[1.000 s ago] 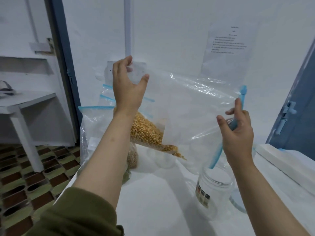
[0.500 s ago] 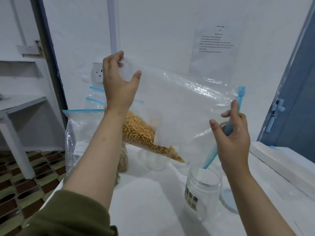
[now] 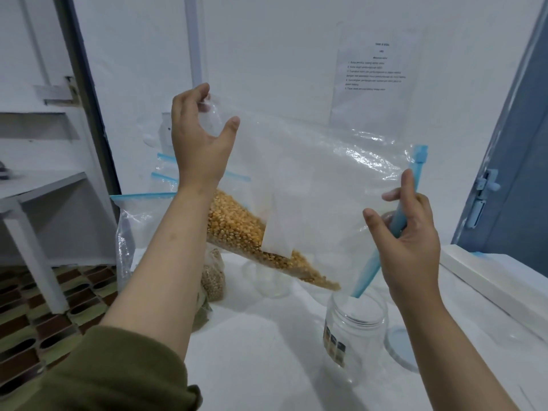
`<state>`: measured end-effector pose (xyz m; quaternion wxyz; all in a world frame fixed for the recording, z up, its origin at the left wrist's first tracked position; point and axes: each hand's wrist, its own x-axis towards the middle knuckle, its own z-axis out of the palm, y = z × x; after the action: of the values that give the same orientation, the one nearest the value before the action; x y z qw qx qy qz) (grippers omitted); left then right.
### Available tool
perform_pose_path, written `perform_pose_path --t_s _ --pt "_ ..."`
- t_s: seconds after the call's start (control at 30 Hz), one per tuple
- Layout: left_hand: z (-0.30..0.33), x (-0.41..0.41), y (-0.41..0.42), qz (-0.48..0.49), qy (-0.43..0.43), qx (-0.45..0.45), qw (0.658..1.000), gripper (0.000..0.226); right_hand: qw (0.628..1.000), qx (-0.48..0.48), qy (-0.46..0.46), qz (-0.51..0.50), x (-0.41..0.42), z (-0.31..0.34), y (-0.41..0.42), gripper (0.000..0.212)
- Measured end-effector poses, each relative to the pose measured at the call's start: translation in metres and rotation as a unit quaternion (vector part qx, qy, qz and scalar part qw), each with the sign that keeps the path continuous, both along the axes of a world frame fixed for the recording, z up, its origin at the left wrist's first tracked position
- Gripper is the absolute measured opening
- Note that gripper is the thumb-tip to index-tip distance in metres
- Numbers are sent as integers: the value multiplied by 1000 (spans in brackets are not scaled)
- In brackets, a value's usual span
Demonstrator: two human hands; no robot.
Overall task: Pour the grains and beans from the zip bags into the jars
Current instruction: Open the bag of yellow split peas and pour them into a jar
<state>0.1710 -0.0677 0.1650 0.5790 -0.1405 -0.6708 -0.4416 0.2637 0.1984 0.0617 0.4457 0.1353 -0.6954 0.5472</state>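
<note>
Left hand [image 3: 198, 149], raised at 10 o'clock, pinches the bag [image 3: 311, 185] corner. Right hand [image 3: 410, 247], at 3 o'clock, fingers curled, grips the zip [image 3: 412, 185] above the jar [image 3: 353, 330].

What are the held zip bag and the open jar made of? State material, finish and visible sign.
Zip bag: thin, clear, glossy plastic film, apparently; it crinkles, glints, and the yellow corn kernels show through. Its zip strip looks like matte blue plastic.
Jar: clear and smooth with a threaded neck; plastic or glass, I cannot tell which.
</note>
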Motion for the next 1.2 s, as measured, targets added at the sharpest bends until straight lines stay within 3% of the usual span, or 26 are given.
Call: perform_pose_path --t_s 1.2 --pt "19 9 6 -40 20 -37 998 56 999 -32 -11 -26 6 -10 -1 73"
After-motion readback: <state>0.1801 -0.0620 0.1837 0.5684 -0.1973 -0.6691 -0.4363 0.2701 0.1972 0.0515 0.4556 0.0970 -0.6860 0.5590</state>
